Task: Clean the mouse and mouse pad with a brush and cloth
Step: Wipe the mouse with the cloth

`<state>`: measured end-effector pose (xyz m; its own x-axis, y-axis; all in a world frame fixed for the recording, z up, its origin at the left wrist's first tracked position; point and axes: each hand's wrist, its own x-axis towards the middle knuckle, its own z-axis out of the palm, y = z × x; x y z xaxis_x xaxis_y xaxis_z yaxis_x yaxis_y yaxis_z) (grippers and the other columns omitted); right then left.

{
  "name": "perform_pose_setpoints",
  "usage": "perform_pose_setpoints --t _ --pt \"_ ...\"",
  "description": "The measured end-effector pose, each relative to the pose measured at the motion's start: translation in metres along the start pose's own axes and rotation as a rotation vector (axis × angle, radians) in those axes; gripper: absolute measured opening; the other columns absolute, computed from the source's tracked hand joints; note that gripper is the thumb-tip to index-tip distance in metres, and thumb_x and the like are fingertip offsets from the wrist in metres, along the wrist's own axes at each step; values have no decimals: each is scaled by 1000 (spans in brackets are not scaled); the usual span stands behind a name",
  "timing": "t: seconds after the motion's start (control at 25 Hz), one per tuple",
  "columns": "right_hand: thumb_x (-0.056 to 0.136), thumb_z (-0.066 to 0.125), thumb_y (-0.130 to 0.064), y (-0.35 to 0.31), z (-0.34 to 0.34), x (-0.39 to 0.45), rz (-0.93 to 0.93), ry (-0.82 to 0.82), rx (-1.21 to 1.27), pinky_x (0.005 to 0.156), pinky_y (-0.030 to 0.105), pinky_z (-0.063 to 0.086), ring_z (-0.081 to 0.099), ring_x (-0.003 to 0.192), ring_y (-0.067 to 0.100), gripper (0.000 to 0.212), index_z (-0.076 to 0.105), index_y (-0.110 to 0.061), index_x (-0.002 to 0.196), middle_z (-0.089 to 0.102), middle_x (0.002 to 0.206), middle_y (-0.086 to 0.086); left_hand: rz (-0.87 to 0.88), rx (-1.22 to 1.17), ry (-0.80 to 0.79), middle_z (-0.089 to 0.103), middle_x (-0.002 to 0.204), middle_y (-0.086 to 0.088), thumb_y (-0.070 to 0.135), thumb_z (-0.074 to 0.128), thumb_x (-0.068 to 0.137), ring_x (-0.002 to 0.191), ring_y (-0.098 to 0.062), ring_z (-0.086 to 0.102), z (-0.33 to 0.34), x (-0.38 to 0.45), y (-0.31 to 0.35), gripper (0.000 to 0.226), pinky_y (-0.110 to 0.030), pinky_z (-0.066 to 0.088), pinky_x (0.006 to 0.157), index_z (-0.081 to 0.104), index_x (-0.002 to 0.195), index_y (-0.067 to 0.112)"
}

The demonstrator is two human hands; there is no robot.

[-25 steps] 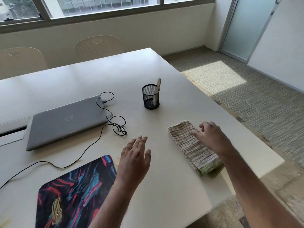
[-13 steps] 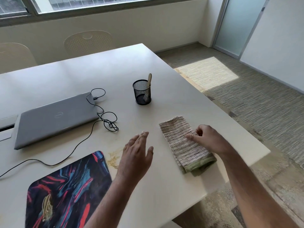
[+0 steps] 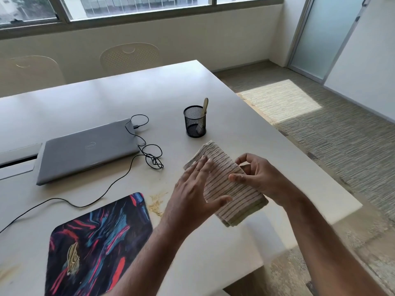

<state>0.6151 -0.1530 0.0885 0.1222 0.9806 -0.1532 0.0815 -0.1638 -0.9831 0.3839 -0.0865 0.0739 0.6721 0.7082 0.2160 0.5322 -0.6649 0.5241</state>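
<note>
Bright window daylight, sunlit floor patch point(image 3: 280, 101), hands perhaps slightly motion-blurred.

The left hand point(image 3: 193, 196) has swung across from the bare tabletop point(image 3: 224, 253) and now lies with straight fingers over the near-left part of the folded striped cloth point(image 3: 233, 189). The right hand point(image 3: 259, 177), flat on top a second ago, now pinches the cloth's right edge, thumb over it, and the cloth tilts, its near end raised.
</note>
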Motion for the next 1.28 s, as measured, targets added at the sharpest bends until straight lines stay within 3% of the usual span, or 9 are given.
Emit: perform_pose_setpoints --t 0.2,0.36,0.52,0.64,0.72,0.8,0.92,1.04,1.28 --pt "81 87 -23 -25 35 7 -116 -13 -52 77 45 63 79 86 34 33 64 -11 101 82 94 14 -85 -110 6 45 156 8 76 63 77 143 -9 32 -9 -8 2 108 -27 32 116 16 164 31" --pt "80 90 -22 -32 59 17 -205 31 -140 72 34 60 77 77 18 28 72 -8 96 82 86 7 -132 -164 52 70 113 14 61 68 83 99 -6 64 -17 -14 -4 71 -35 58 82 43 145 39" --pt "80 90 -38 -33 81 28 -299 51 -244 67 30 54 65 72 10 33 71 -14 92 75 84 8 -244 -312 81 71 88 12 45 74 86 77 -4 66 -29 -22 -11 34 -30 57 63 62 115 33" --pt "78 76 -66 -27 85 36 -369 53 -424 83 19 51 64 101 3 48 64 -33 111 68 111 -13 -290 -420 103 69 79 8 38 78 86 68 -6 64 -39 -31 -19 18 -28 53 57 66 96 30" --pt "79 72 -67 -25 87 37 -313 -100 -421 100 21 50 61 123 2 63 58 -32 130 65 129 -15 -321 -480 110 68 75 9 39 80 84 64 -3 61 -48 -40 -24 17 -26 49 55 67 90 30" --pt "86 77 -54 -23 93 39 -254 -277 -336 107 31 53 65 125 8 62 58 -24 136 71 129 -8 -349 -551 114 69 77 7 42 82 82 66 -7 63 -56 -49 -32 20 -33 52 57 69 91 29" --pt "90 81 -36 -23 106 42 -307 -363 -330 107 38 54 70 120 15 45 66 -21 130 75 122 -3 -379 -650 136 71 80 0 41 85 78 70 -16 65 -65 -62 -41 24 -43 54 62 71 92 27" --pt "88 83 -40 -23 119 49 -274 -452 -344 99 49 58 72 112 19 38 71 -23 119 76 113 1 -421 -705 186 72 79 3 38 89 77 70 -13 66 -77 -79 -50 26 -37 55 62 73 93 26" --pt "83 84 -18 -23 162 60 -186 -528 31 87 41 60 71 109 27 51 64 -5 128 73 120 21 -476 -817 289 75 96 -11 14 83 86 91 -35 73 -100 -108 -78 22 -56 62 79 72 105 17"
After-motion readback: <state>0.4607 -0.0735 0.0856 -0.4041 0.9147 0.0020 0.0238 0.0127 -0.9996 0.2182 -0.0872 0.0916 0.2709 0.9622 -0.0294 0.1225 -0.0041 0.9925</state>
